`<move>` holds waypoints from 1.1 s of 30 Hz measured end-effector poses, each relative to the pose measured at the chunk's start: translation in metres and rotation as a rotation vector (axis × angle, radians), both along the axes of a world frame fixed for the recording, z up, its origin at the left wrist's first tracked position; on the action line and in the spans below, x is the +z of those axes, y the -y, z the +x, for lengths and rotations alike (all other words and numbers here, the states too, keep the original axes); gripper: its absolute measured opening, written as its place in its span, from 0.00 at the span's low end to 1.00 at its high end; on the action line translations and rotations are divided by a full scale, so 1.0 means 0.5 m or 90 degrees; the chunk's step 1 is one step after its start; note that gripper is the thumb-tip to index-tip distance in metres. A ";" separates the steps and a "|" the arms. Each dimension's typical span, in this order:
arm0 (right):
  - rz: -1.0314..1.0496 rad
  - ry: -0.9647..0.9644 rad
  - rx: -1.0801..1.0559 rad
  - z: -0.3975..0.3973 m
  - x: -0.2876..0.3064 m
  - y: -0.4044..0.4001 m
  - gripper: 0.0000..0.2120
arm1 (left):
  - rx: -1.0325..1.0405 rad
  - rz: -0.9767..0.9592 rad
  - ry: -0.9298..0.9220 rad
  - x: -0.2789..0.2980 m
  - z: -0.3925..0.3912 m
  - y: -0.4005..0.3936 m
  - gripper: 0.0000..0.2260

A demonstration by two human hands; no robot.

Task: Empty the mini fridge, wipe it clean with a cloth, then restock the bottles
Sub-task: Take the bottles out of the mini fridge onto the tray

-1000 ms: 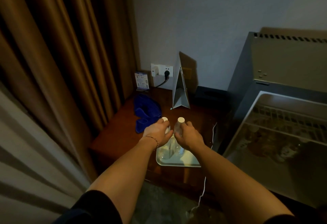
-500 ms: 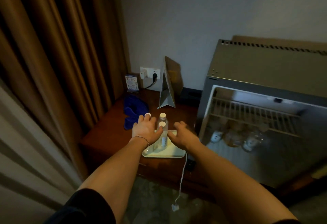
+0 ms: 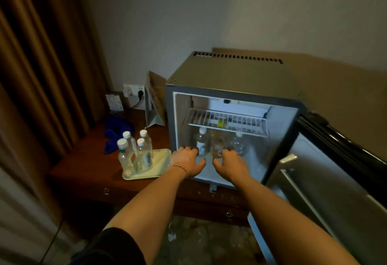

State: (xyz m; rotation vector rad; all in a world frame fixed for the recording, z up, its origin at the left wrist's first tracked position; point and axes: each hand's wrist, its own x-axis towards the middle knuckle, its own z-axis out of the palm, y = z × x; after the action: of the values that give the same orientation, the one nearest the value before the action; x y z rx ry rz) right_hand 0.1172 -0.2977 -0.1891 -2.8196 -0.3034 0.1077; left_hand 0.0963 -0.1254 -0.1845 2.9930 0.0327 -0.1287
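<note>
Beside our desk [image 3: 88,166], the mini fridge [image 3: 234,76] stands open. Our left hand [image 3: 187,161] and right hand [image 3: 229,163] reach in, fingers loose, toward bottles [image 3: 202,143] at 12 o'clock. Bumping them could tip them.

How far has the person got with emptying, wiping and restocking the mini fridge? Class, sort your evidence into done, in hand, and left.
Done: four bottles stand on the tray beside the open mini fridge.
In hand: the left hand and right hand reach in, empty, toward three bottles in the fridge.
Left: removing those, wiping with the blue cloth, which lies unused on the table, then restocking.
</note>
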 end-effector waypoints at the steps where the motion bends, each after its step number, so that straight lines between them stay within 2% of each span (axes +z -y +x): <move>1: 0.000 -0.003 -0.007 -0.001 0.001 0.013 0.21 | -0.004 0.001 0.000 0.004 0.000 0.015 0.26; 7: -0.014 -0.022 -0.037 0.026 0.002 0.043 0.21 | 0.000 -0.060 0.005 0.011 0.029 0.040 0.26; 14: -0.024 -0.030 -0.068 0.128 -0.032 0.029 0.30 | -0.022 -0.084 0.017 -0.031 0.141 0.024 0.29; 23: 0.024 0.132 -0.076 0.214 -0.122 0.055 0.27 | -0.058 -0.130 0.121 -0.084 0.223 0.020 0.35; 26: 0.031 0.197 -0.083 0.236 -0.133 0.060 0.26 | -0.064 -0.117 0.130 -0.086 0.241 0.020 0.34; 31: 0.022 0.205 -0.065 0.270 -0.151 0.062 0.26 | -0.076 -0.108 0.113 -0.097 0.251 0.025 0.30; 33: 0.032 0.184 -0.062 0.277 -0.148 0.058 0.22 | -0.082 -0.118 0.122 -0.104 0.264 0.021 0.30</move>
State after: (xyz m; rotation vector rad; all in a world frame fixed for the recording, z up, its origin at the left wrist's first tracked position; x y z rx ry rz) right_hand 0.2556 -0.3269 -0.2633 -2.7915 -0.2273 -0.3254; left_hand 0.2281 -0.1358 -0.2365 2.8060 -0.1829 0.1346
